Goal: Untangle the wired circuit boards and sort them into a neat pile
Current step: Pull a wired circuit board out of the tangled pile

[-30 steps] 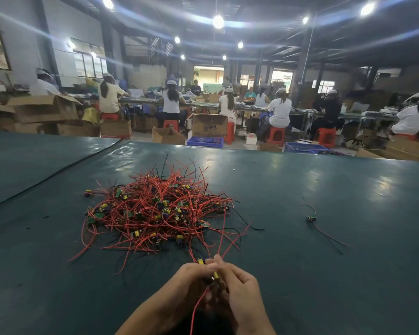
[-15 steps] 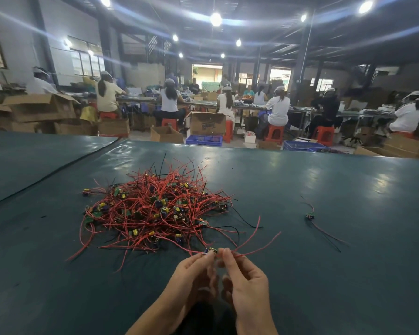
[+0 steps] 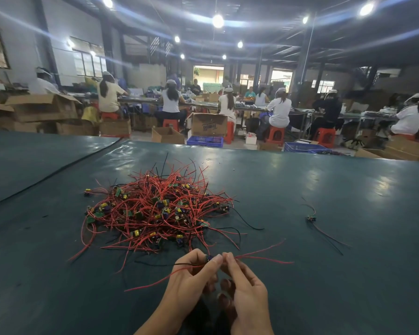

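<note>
1. Since a second ago the hands have drawn one wired circuit board point(image 3: 208, 257) out of the heap. Its wires, which then ran up toward the heap, now spread to either side of it and appear clear of the rest.
2. The left hand point(image 3: 191, 284) pinches the small board between thumb and forefinger, its other fingers curled beneath. The right hand point(image 3: 246, 293) pinches the red leads point(image 3: 264, 258) just beside the board, its lower fingers also curled in.
3. The held piece lies crosswise: red leads trail off to the right, while a red and a black wire trail left and down toward the near edge of the bench point(image 3: 348, 298).
4. The tangle point(image 3: 155, 209) of red-wired boards sits straight ahead of the hands and a little left, near but apart from the held piece.
5. A lone wired board point(image 3: 311, 218) lies well off to the right and farther out. This looks like the start of the sorted pile.
6. The coming move likely turns on that: the pile spot is on the right, so the right hand is nearer. The held piece would need turning to lie along the lone board's wires, which run away and back rather than crosswise.
</note>
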Tool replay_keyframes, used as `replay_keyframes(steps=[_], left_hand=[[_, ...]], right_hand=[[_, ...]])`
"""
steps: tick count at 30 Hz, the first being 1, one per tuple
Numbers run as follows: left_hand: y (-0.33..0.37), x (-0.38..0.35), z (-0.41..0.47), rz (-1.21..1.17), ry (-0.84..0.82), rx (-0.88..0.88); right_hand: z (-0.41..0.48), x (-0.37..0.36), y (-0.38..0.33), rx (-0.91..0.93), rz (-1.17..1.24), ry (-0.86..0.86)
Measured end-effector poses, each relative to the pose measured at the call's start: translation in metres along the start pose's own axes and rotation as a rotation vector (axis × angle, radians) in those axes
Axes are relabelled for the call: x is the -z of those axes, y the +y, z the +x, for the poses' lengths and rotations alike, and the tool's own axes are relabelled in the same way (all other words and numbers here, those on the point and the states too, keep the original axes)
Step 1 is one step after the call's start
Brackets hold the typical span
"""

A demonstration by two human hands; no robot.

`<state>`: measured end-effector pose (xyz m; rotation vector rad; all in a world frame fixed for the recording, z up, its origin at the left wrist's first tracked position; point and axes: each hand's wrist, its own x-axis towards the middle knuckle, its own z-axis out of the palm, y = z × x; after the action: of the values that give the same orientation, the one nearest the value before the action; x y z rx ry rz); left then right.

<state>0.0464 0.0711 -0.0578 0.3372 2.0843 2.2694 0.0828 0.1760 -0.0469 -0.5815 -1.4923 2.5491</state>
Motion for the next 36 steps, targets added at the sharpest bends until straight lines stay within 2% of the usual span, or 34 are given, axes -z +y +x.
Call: replay_keyframes(steps=[7,15,20,27,29,32,36], left_hand=[[-0.002,0.0,0.001,0.021,0.002,0.039],[0.006,-0.006,-0.003,-0.085,0.03,0.057],[0.011,-0.003,-0.003,-0.084,0.018,0.071],[0.011,0.002,-0.005,-0.093,-0.038,0.069],[0.009,0.0,-0.005,-0.091,-0.025,0.059],[0.004,-0.001,-0.003,-0.062,0.062,0.021],[0.002,-0.001,-0.002,0.108,0.165,-0.129]], right_hand=[[-0.001,-0.004,0.004,0.087,-0.155,0.054],[0.015,0.01,-0.019,-0.001,0.117,0.218],[0.023,0.027,-0.036,0.036,0.226,0.21],[0.026,0.038,-0.038,-0.034,0.35,0.147],[0.025,0.036,-0.037,-0.017,0.308,0.161],[0.018,0.022,-0.027,0.01,0.107,0.131],[-0.002,-0.004,-0.006,0.008,-0.176,-0.066]])
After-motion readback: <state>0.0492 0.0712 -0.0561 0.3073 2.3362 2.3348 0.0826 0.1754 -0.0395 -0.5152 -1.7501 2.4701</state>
